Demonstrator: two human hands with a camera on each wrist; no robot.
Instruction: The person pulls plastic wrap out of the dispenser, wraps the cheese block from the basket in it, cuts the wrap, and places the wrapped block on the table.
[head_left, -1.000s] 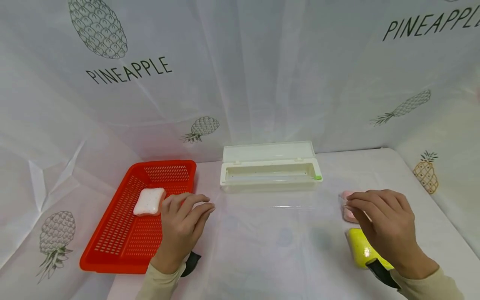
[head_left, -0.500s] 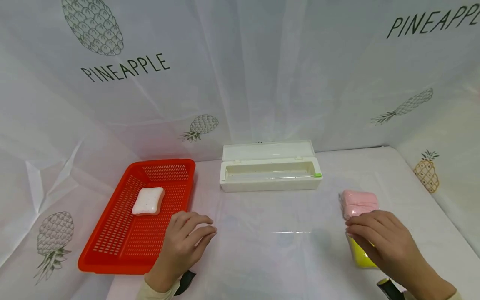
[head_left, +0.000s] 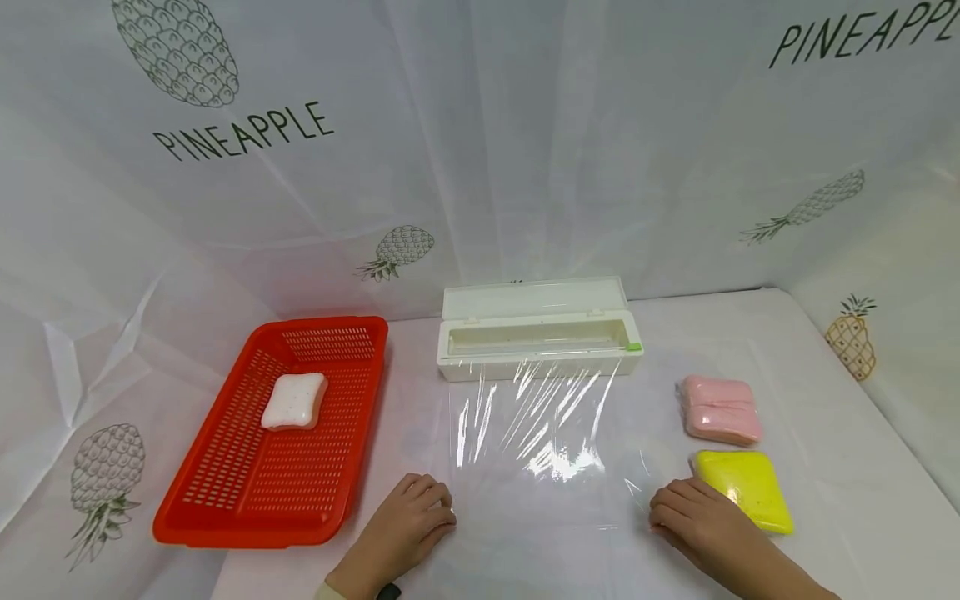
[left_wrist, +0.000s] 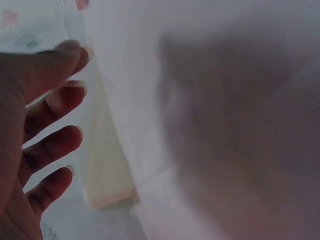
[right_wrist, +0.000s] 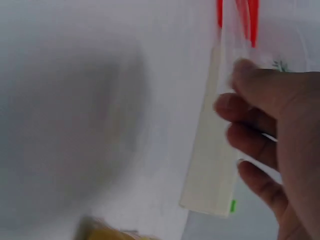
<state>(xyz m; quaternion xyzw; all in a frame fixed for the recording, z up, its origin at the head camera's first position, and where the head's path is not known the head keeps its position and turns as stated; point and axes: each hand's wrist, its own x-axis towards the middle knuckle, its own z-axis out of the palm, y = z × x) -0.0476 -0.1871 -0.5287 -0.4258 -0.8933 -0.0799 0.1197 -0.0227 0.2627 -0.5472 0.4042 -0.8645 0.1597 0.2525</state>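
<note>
A clear sheet of cling film [head_left: 525,442] stretches from the white dispenser box [head_left: 540,367], whose lid stands up, toward the near side of the table. My left hand [head_left: 411,523] pinches the film's near left corner between thumb and index finger. At the near right corner my right hand [head_left: 701,521] pinches it likewise. In the left wrist view, the other fingers of the left hand [left_wrist: 35,115] are spread and bent. The right wrist view shows the right hand [right_wrist: 280,130] with thumb and index finger together. The film's edges are hard to see.
A red perforated basket [head_left: 258,533] stands at left, holding a white toast-shaped piece [head_left: 294,401]. At right lie a pink block [head_left: 722,408] and a yellow square block [head_left: 746,489], both apparently film-wrapped. A white pineapple-print cloth [head_left: 525,167] hangs behind.
Both hands have come down toward the near edge, drawing the film out of the box; its near edge has moved the same way. The pink and yellow blocks are now less covered by the right hand.
</note>
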